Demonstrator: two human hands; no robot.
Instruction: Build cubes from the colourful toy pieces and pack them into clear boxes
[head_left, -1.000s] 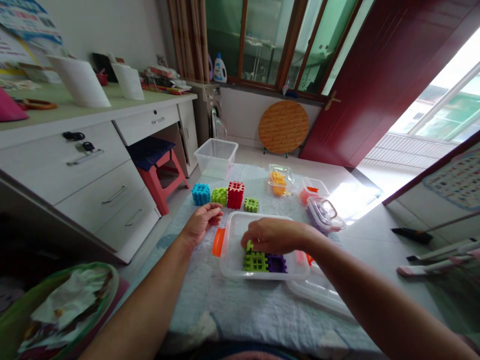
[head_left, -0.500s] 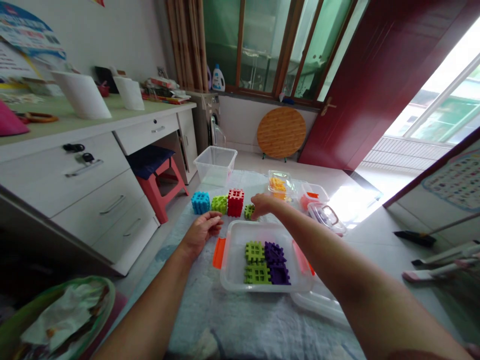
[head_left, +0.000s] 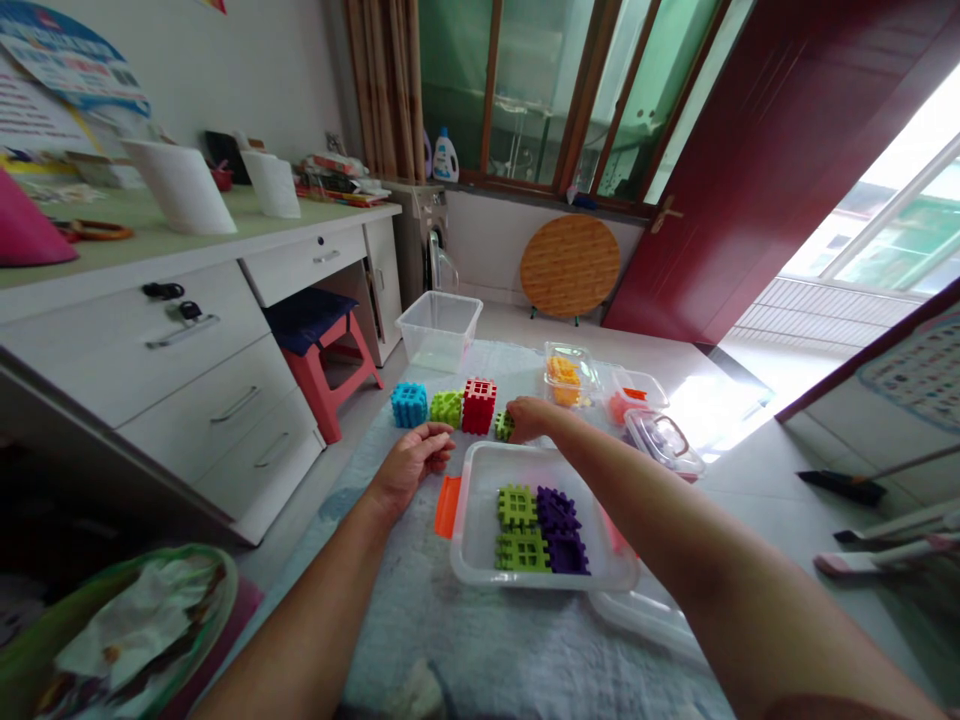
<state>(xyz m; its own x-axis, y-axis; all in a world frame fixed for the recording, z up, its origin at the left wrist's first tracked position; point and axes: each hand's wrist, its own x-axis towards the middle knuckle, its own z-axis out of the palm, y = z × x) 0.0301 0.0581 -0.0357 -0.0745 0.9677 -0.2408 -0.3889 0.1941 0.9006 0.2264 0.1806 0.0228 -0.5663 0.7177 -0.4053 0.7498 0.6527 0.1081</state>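
My right hand point(head_left: 531, 417) reaches past the clear plastic box point(head_left: 474, 500) and closes its fingers on a small green grid block point(head_left: 504, 426) on the cloth. To its left stand a red cube point(head_left: 480, 404), a green cube point(head_left: 447, 407) and a blue cube point(head_left: 409, 404), all of grid pieces, in a row. Inside the box lie green grid pieces point(head_left: 517, 525) and purple grid pieces point(head_left: 561, 528). My left hand point(head_left: 411, 462) rests on the cloth left of the box, fingers loosely curled, holding nothing I can see.
An empty clear tub point(head_left: 439, 328) stands behind the cubes. Small lidded boxes with orange point(head_left: 568, 373) and red pieces point(head_left: 631, 398) sit at back right. A loose lid point(head_left: 645, 620) lies by the box. White drawers point(head_left: 187, 370) and a red stool point(head_left: 322, 345) are left, a green basket point(head_left: 112, 630) near left.
My right hand left the box, went forward over the cloth to the small green block behind it and now grips it. The left hand stayed put.
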